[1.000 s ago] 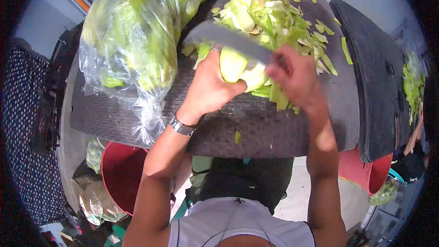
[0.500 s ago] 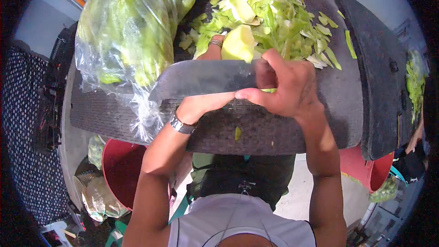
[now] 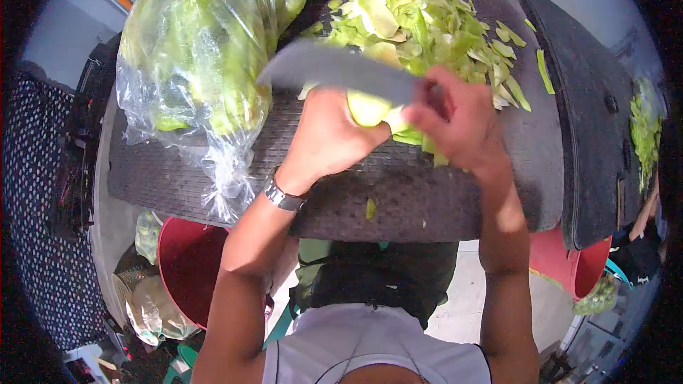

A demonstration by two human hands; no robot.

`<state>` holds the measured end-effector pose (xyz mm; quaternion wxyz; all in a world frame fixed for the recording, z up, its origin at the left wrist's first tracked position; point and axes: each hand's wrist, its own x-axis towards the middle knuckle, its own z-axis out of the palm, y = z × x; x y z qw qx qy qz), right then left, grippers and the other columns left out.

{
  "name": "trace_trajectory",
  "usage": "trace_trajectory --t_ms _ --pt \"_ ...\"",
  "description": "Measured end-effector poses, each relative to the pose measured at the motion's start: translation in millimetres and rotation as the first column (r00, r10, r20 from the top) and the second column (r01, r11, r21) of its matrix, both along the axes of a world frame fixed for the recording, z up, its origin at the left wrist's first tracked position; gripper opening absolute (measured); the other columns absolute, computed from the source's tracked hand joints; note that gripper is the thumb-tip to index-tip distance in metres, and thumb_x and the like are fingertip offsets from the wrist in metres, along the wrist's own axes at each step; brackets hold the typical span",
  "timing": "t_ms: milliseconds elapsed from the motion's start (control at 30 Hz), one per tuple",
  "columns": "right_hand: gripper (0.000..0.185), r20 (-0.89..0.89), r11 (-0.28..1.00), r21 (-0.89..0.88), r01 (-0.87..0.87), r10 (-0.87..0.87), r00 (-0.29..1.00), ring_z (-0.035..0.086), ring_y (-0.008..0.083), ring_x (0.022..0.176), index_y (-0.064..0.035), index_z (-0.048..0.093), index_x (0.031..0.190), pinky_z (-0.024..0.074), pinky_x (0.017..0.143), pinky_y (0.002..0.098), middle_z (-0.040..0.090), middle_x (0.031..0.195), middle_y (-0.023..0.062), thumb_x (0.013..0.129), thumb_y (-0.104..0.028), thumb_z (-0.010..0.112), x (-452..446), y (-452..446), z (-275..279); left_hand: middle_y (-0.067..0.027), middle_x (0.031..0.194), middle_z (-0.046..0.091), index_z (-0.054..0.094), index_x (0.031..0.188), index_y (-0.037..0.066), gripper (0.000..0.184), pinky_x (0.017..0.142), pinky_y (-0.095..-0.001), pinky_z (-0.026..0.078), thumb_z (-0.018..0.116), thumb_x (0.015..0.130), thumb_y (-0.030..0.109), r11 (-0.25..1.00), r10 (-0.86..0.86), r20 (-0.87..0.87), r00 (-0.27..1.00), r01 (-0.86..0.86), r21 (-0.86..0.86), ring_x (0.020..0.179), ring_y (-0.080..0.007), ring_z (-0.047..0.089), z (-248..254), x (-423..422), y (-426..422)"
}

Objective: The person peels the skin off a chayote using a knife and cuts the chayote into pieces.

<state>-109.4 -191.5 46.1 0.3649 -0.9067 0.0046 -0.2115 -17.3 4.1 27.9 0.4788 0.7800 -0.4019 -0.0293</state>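
Observation:
My left hand [image 3: 331, 135], with a metal watch on its wrist, is wrapped round a pale green fruit [image 3: 365, 109] that looks partly peeled; its exact kind I cannot make out. A broad-bladed knife [image 3: 341, 67], smeared by motion, is gripped in my right hand [image 3: 455, 117]. The blade lies across the far side of the fruit and my left hand, its tip toward the left. Green strips of peel [image 3: 407, 135] show just below my right fingers. Beyond both hands spreads a heap of green and whitish peelings [image 3: 441, 32].
A clear plastic bag [image 3: 192, 64] full of green produce stands at the left on the dark textured tabletop [image 3: 341, 206]. Beneath the edge are red tubs [image 3: 186, 270] on both sides. To the right is another dark board [image 3: 583, 121], with bagged greens [image 3: 644, 131] beyond it.
The knife has swung up and away from me, its tip now higher. My left hand has turned so its back shows more, and the fruit has come nearer and tilted.

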Motion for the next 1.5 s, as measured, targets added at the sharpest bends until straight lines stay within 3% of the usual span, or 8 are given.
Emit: trace_trajectory --t_ms 300,500,567,967,1033,1133,1267,1500 --pt "0.058 0.089 0.966 -0.230 -0.120 0.143 0.986 0.064 0.0218 0.051 -0.0105 0.053 0.079 0.0510 0.050 0.0362 0.060 0.058 -0.0003 0.072 -0.057 0.086 -10 21 0 -0.0210 0.111 0.067 0.058 0.123 -0.003 0.087 0.081 -0.0403 0.056 0.086 0.068 0.058 0.990 -0.059 -0.007 0.998 0.058 -0.130 0.098 -0.0305 0.072 -1 0 1" --pt "0.057 0.039 0.979 -0.206 0.007 0.001 0.999 0.066 0.0243 0.052 -0.0090 0.059 0.080 0.0513 0.052 0.0382 0.062 0.060 0.0037 0.080 -0.062 0.079 0 -6 -3 -0.0214 0.108 0.068 0.062 0.111 0.001 0.051 0.082 -0.0439 0.056 0.084 0.070 0.023 0.995 0.087 0.405 0.910 -0.061 -0.078 0.096 -0.0387 0.070 -4 -4 -2" --pt "0.056 0.011 0.968 -0.207 0.140 -0.141 0.990 0.066 0.0249 0.054 -0.0073 0.063 0.080 0.0510 0.054 0.0381 0.063 0.061 0.0063 0.083 -0.062 0.077 5 -30 -6 -0.0256 0.095 0.069 0.053 0.118 -0.006 0.057 0.082 -0.0461 0.056 0.078 0.069 0.011 0.990 0.139 0.154 0.978 -0.139 -0.008 0.093 -0.0453 0.069 11 -11 -2" --pt "0.062 -0.220 0.886 -0.013 0.464 -0.455 0.863 0.066 0.0278 0.062 0.0009 0.071 0.086 0.0506 0.062 0.0391 0.065 0.067 0.0155 0.091 -0.061 0.069 22 -44 -20 -0.0158 0.107 0.069 0.053 0.125 -0.001 0.066 0.086 -0.0379 0.056 0.084 0.069 0.014 0.995 0.056 -0.199 0.978 -0.072 -0.075 0.097 -0.0295 0.070 -4 -2 -3" --pt "0.061 -0.183 0.937 0.072 0.342 -0.325 0.928 0.066 0.0274 0.061 0.0009 0.069 0.089 0.0516 0.061 0.0377 0.066 0.068 0.0140 0.089 -0.060 0.072 18 -31 -8 -0.0078 0.115 0.066 0.055 0.129 0.003 0.068 0.086 -0.0326 0.055 0.084 0.068 0.008 0.996 0.052 -0.196 0.979 -0.065 -0.061 0.095 -0.0185 0.066 -5 -1 -2" --pt "0.059 -0.084 0.993 0.066 0.095 -0.089 0.993 0.067 0.0258 0.058 -0.0020 0.065 0.089 0.0521 0.057 0.0365 0.065 0.066 0.0098 0.085 -0.059 0.077 1 -5 7 -0.0077 0.117 0.066 0.055 0.128 0.003 0.068 0.089 -0.0356 0.055 0.084 0.067 0.010 0.994 0.094 -0.142 0.985 -0.100 -0.035 0.100 -0.0231 0.067 4 -5 -3" --pt "0.057 0.054 0.984 -0.120 -0.131 0.138 0.989 0.065 0.0233 0.053 -0.0088 0.057 0.084 0.0520 0.052 0.0381 0.061 0.062 0.0032 0.077 -0.060 0.082 -8 19 2 -0.0154 0.119 0.067 0.045 0.136 -0.003 0.096 0.093 -0.0392 0.055 0.091 0.069 0.049 0.995 0.064 -0.187 0.980 -0.077 -0.059 0.107 -0.0253 0.068 0 -1 0" --pt "0.061 0.063 0.955 -0.284 -0.079 0.101 0.993 0.066 0.0249 0.052 -0.0107 0.053 0.082 0.0517 0.051 0.0394 0.061 0.061 0.0013 0.072 -0.062 0.084 -10 21 2 -0.0154 0.120 0.069 0.047 0.136 -0.003 0.102 0.095 -0.0381 0.055 0.090 0.067 0.057 0.997 0.072 -0.116 0.991 -0.072 -0.001 0.110 -0.0262 0.068 0 -1 0"
